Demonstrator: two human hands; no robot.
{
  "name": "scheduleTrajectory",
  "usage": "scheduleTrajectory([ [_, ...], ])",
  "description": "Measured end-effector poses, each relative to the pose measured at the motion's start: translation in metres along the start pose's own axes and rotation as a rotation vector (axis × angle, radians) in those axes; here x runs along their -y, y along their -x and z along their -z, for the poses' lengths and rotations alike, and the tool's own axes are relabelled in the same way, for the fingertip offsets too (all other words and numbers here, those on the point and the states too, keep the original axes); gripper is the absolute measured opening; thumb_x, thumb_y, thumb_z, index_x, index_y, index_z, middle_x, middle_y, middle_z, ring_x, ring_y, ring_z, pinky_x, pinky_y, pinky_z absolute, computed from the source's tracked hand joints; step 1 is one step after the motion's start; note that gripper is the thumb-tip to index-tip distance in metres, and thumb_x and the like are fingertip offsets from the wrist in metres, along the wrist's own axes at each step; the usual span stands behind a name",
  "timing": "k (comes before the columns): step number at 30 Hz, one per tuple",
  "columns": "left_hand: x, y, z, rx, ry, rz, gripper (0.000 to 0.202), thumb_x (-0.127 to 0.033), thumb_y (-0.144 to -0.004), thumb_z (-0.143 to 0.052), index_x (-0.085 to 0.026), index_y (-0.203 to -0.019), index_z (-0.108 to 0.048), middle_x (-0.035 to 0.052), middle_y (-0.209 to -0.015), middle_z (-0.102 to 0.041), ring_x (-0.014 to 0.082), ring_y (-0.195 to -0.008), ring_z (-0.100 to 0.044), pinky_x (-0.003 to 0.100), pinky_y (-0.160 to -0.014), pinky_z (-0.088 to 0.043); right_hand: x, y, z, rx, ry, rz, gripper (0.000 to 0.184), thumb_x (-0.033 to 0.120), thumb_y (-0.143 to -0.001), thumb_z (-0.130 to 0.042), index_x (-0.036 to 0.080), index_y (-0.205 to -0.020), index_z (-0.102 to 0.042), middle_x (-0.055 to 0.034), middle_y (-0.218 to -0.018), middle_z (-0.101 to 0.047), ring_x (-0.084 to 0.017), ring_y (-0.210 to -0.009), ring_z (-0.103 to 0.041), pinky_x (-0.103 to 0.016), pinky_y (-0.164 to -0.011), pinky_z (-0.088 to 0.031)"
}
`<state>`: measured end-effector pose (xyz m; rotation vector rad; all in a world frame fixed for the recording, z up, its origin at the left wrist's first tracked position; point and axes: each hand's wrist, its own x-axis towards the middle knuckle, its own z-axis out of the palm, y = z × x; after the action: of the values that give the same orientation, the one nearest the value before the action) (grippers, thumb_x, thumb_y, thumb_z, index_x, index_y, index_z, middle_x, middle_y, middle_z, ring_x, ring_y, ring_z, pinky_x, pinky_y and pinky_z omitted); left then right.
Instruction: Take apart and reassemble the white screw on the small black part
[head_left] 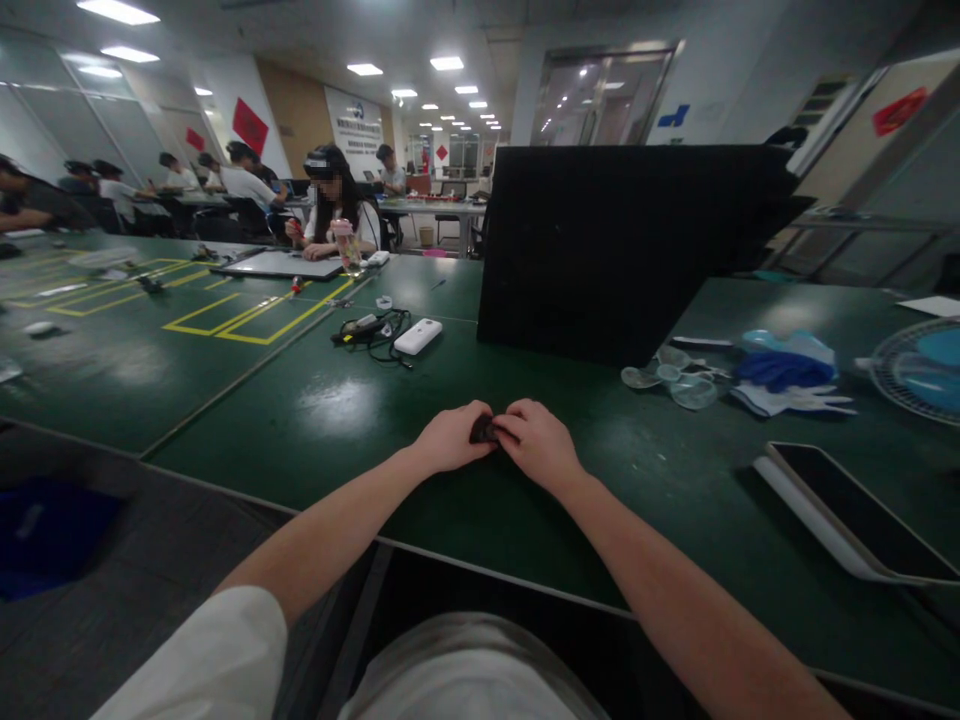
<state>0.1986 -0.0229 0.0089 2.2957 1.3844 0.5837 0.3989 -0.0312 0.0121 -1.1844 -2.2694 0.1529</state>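
My left hand [450,438] and my right hand [538,440] meet on the dark green table [315,420], just in front of me. Both are curled, and their fingertips pinch a small dark object [482,430] between them. The object is mostly hidden by the fingers, so I cannot make out what it is. Both forearms are bare and stretch forward over the table's near edge.
A tall black panel [630,250] stands behind the hands. A white device [418,336] with black cables lies left of it. Clear plastic lids, blue gloves [780,370] and a fan [919,370] lie right; a tablet [855,520] near right. A person [337,215] sits at the far side.
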Motion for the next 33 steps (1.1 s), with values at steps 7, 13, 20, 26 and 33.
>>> scheduleTrajectory([
  [7, 0.009, 0.000, 0.001, -0.084, -0.016, 0.049, 0.044, -0.040, -0.077, -0.070, -0.027, -0.116, -0.054, 0.0044, -0.103, -0.069, 0.0236, -0.089, -0.067, 0.032, -0.076, -0.049, -0.052, 0.002, 0.046, -0.049, -0.171, -0.334, 0.029, 0.054, -0.073, -0.074, 0.026, -0.076, -0.072, -0.0059, -0.080, -0.064, -0.024, -0.078, -0.057, -0.037, -0.071, -0.047],
  [13, 0.011, -0.001, 0.004, -0.109, -0.033, 0.110, 0.043, -0.041, -0.079, -0.068, -0.027, -0.116, -0.054, 0.0058, -0.108, -0.069, 0.0247, -0.093, -0.067, 0.032, -0.075, -0.049, -0.090, 0.010, 0.050, 0.112, -0.439, -0.538, 0.021, 0.034, -0.061, -0.084, 0.024, -0.075, -0.071, -0.0011, -0.062, -0.061, -0.020, -0.064, -0.056, -0.032, -0.060, -0.044],
  [20, 0.013, -0.001, 0.002, -0.113, -0.006, 0.104, 0.042, -0.041, -0.077, -0.070, -0.027, -0.114, -0.054, 0.0052, -0.107, -0.069, 0.0251, -0.091, -0.067, 0.033, -0.074, -0.048, -0.089, 0.008, 0.032, -0.027, -0.491, -0.573, 0.015, 0.027, -0.067, -0.079, 0.025, -0.073, -0.065, -0.0002, -0.062, -0.057, -0.018, -0.061, -0.053, -0.031, -0.059, -0.046],
  [26, 0.012, -0.002, 0.000, -0.114, -0.014, 0.083, 0.042, -0.041, -0.078, -0.069, -0.027, -0.114, -0.054, 0.0046, -0.108, -0.068, 0.0240, -0.092, -0.066, 0.033, -0.075, -0.048, -0.063, 0.005, 0.027, 0.014, -0.355, -0.308, 0.019, 0.037, -0.078, -0.069, 0.028, -0.093, -0.073, -0.0032, -0.088, -0.067, -0.019, -0.070, -0.056, -0.035, -0.067, -0.047],
  [33, 0.013, -0.003, -0.003, -0.125, -0.023, 0.059, 0.042, -0.040, -0.077, -0.070, -0.027, -0.114, -0.054, 0.0037, -0.104, -0.068, 0.0231, -0.089, -0.066, 0.032, -0.076, -0.049, -0.011, 0.003, 0.028, -0.037, -0.338, -0.137, 0.021, 0.044, -0.086, -0.061, 0.028, -0.090, -0.074, -0.0061, -0.091, -0.067, -0.022, -0.075, -0.058, -0.039, -0.071, -0.048],
])
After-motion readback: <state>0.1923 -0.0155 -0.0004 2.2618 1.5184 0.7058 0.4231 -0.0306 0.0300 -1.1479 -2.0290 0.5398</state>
